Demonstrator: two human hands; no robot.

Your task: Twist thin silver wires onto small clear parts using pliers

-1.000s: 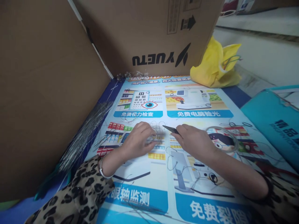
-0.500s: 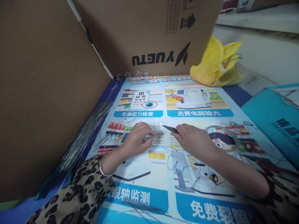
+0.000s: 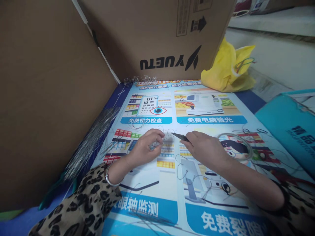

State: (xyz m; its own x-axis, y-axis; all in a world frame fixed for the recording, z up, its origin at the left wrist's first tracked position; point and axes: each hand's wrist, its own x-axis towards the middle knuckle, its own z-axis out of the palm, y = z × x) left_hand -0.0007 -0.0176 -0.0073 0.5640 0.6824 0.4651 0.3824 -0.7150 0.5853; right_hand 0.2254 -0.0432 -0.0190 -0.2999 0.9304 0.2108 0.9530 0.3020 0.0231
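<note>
My left hand is closed on a thin bent wire, whose loops stick out past the fingertips toward the right. Dark pointed pliers are held in my right hand, the tip aimed left at the wire loops. A small gap seems to lie between tip and wire. Both hands are over a printed poster. Their palms and the plier handles are hidden.
A bundle of straight wires lies at the left beside a cardboard panel. Coiled wire is at the right. Farther off are a yellow bag and a teal box. Curled wire pieces line the back.
My left fingers have shifted slightly around the wire and opened a little. My right hand and the pliers have hardly moved.
</note>
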